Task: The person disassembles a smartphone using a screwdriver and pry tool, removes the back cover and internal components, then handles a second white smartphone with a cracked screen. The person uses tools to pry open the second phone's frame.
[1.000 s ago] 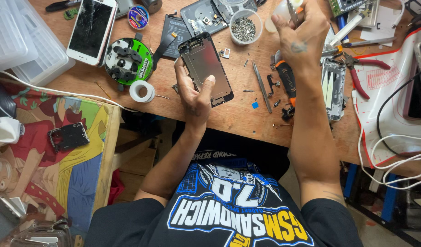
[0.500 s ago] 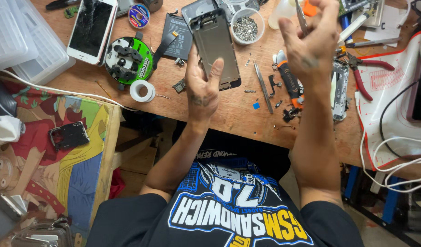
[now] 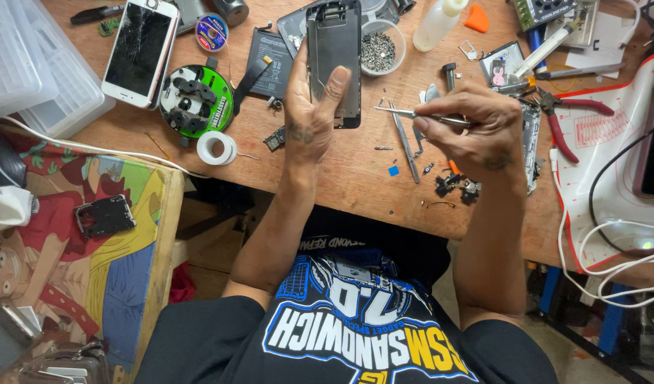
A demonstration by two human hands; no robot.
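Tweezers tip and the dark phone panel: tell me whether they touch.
Apart. The head view shows bare wooden table between the tweezers tip, held in the right hand, and the phone panel.

phone frame (image 3: 335, 53): lower left hidden by left hand (image 3: 309, 121) | tweezers (image 3: 405, 114): rear hidden in right hand (image 3: 476, 131)

Phone screen panel (image 3: 335, 60) black, 12 o'clock; tweezers (image 3: 419, 115) silver; pliers (image 3: 570, 126) red-handled, 2 o'clock; round jig (image 3: 197, 99) green-black.

L hand (image 3: 309, 124) on dark phone (image 3: 334, 60), R hand (image 3: 472, 131) w/ tweezers (image 3: 419, 115), wooden bench (image 3: 355, 178)
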